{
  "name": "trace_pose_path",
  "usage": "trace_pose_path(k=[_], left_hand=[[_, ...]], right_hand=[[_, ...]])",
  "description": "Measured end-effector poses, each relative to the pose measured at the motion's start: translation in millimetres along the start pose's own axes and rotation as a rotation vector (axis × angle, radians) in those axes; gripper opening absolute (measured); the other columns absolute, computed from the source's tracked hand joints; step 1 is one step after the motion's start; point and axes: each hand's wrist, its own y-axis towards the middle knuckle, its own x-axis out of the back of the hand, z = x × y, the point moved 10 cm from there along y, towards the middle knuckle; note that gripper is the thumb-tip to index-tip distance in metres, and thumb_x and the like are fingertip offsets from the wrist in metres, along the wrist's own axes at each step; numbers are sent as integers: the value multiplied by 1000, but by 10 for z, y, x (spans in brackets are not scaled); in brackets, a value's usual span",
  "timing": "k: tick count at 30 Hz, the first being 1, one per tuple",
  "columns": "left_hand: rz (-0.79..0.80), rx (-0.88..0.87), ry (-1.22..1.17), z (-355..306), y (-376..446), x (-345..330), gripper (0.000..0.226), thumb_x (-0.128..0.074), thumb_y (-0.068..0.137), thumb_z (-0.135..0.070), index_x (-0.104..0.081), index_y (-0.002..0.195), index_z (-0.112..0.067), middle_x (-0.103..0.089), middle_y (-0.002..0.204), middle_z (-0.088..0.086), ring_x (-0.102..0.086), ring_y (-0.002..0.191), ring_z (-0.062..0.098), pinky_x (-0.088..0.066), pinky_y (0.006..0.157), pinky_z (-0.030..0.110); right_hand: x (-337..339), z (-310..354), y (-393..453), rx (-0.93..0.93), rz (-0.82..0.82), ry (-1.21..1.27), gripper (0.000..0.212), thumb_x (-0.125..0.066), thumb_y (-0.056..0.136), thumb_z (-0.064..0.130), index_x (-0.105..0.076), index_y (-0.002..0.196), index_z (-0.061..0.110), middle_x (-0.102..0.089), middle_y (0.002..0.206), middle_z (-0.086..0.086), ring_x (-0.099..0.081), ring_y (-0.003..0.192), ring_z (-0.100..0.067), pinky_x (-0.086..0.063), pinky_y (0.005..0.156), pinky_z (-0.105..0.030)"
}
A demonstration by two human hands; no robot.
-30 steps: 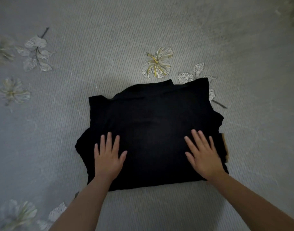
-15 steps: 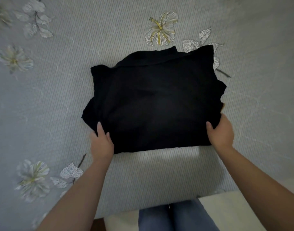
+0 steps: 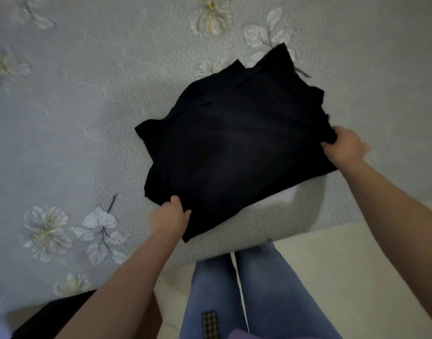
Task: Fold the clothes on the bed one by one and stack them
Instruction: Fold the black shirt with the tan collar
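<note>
folded garment [image 3: 237,152]: plain black
bed cover [image 3: 75,123]: pale grey-blue — ribbed, with white-and-yellow flowers and grey leaves
jeans [image 3: 259,289]: faded blue — one small checked patch

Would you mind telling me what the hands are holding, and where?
Both grip the folded black cloth garment: left hand at its near-left corner, right hand at its right edge.

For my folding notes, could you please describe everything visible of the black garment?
The black garment is plain, dark, soft-looking cloth, folded into a rough rectangle with uneven layered edges, lying skewed on the floral bedspread near its edge. The left hand grips its near corner; the right hand grips its right edge.
</note>
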Motion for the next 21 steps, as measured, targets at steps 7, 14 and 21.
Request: trace_pose_path(k=[7, 14, 21], left_hand=[[-339, -386, 197, -1400, 380, 1229, 28, -39, 97, -26, -46, 116, -7, -53, 116, 11, -53, 104, 27, -43, 76, 34], [-437, -682, 409, -2960, 894, 1991, 60, -36, 98, -15, -4, 147, -5, -29, 143, 14, -51, 111, 31, -44, 81, 37], [-244, -726, 397, -3624, 1324, 1951, 63, -47, 91, -10, -15, 145, -4, -26, 145, 16, -44, 121, 34, -42, 96, 45]], right_hand=[[314, -222, 413, -64, -37, -106, 24, -48, 84, 10, -58, 105, 4, -59, 107, -17, -55, 100, -32, -25, 88, -35], [149, -453, 597, -42, 101, 5, 26, -48, 90, 27, -57, 107, 10, -61, 103, -7, -56, 99, -26, -26, 103, -40], [-37, -591, 538, -74, 56, 318, 25, -54, 90, 27, -56, 108, 11, -59, 97, -1, -55, 95, -21, -28, 83, -29]])
